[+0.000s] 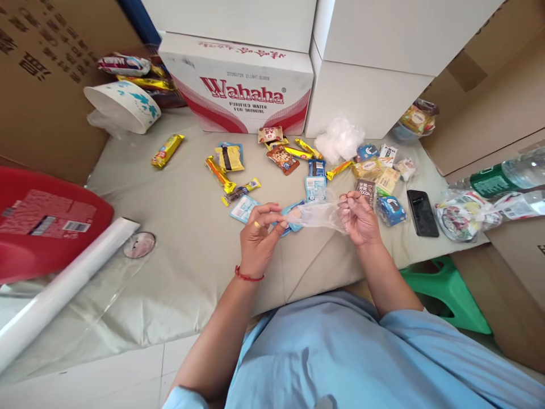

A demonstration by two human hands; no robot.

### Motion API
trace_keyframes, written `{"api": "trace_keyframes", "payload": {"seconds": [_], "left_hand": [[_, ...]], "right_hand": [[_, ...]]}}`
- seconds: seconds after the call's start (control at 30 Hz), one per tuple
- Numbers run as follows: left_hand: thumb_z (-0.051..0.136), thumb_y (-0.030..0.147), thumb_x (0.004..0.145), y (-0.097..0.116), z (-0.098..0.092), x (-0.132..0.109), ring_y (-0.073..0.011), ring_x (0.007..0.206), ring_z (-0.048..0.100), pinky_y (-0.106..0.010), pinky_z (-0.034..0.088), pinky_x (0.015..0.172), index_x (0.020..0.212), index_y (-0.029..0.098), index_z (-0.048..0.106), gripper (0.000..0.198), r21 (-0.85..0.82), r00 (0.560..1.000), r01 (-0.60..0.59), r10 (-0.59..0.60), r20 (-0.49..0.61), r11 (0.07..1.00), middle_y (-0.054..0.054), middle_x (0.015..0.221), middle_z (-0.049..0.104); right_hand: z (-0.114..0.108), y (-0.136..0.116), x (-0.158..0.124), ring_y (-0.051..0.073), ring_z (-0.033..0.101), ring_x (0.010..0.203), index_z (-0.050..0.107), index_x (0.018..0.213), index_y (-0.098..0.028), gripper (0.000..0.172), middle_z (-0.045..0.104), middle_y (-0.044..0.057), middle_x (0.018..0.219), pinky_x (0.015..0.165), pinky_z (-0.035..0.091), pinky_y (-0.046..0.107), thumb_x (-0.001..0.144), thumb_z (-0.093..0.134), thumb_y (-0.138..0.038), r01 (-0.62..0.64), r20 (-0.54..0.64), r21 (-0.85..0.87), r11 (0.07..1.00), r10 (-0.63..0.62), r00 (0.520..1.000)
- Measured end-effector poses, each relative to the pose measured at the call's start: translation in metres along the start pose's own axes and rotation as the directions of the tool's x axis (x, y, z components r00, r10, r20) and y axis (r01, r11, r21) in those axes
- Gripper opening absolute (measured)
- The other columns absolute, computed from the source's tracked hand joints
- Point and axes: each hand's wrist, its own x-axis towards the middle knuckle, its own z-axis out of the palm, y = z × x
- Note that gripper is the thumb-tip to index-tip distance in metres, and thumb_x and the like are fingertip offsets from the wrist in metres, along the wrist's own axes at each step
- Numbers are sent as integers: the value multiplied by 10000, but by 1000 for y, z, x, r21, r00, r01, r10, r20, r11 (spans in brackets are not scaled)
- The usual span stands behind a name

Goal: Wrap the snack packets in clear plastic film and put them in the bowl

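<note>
A clear plastic bag (317,215) is stretched between my two hands above the near part of the table. My left hand (260,236), with a ring and a red cord bracelet, pinches one end of it. The other end is gripped in the closed fingers of my right hand (359,218). Behind and below the bag lie light blue packets, one at the left (244,209) and one farther back (315,188). A brown cocoa packet (366,191) lies just beyond my right hand, and a blue round-cornered packet (392,210) lies to its right.
Several yellow snack packs (219,174) are spread over the cloth-covered table (191,244). Crumpled clear bags (339,139) lie near a Wahaha carton (242,85). At the right are a black phone (423,213) and bottles (506,173); at the left, a plastic film roll (63,289) and a red container (46,221).
</note>
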Motion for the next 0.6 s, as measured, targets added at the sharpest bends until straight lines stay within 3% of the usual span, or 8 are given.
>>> {"api": "trace_keyframes", "payload": {"seconds": [0.13, 0.27, 0.37, 0.47, 0.6], "left_hand": [[784, 211, 881, 19, -24, -12, -170, 929, 720, -373, 577, 927, 947, 280, 795, 96, -24, 998, 52, -51, 43, 998, -21, 932, 743], [797, 235, 866, 33, -58, -25, -179, 891, 715, -319, 578, 797, 930, 258, 801, 68, 86, 989, 124, -131, 74, 989, -43, 911, 760], [818, 304, 842, 44, -83, -34, -188, 850, 707, -301, 567, 734, 888, 234, 798, 86, 202, 963, 236, -257, 84, 951, -55, 873, 754], [853, 420, 783, 55, -105, -42, -203, 753, 708, -324, 576, 706, 840, 227, 784, 212, 291, 888, 416, -454, 75, 862, -53, 793, 743], [912, 551, 629, 68, -125, -50, -242, 684, 713, -379, 588, 693, 853, 227, 771, 419, 344, 715, 652, -699, 19, 676, -55, 747, 741]], "right_hand": [[-8, -10, -1, 49, 549, 675, 704, 888, -239, 305, 671, -23, 904, 590, 510, 136, 688, 935, -254, 27, -38, -31, 999, -28, 999], [-8, -12, -2, 64, 534, 659, 700, 892, -242, 325, 670, -21, 867, 580, 497, 160, 685, 941, -311, 30, -33, -143, 989, -35, 999], [-4, -10, -3, 74, 514, 629, 699, 888, -237, 338, 659, -22, 809, 548, 460, 175, 703, 932, -397, 46, -9, -257, 965, -50, 999], [-2, -9, -2, 87, 488, 593, 701, 915, -241, 336, 648, -26, 774, 522, 410, 202, 750, 889, -465, 45, 41, -369, 928, -32, 999], [1, -11, 4, 121, 507, 636, 719, 963, -233, 292, 642, -24, 756, 598, 411, 246, 858, 782, -498, 147, 178, -580, 801, -52, 983]]}}
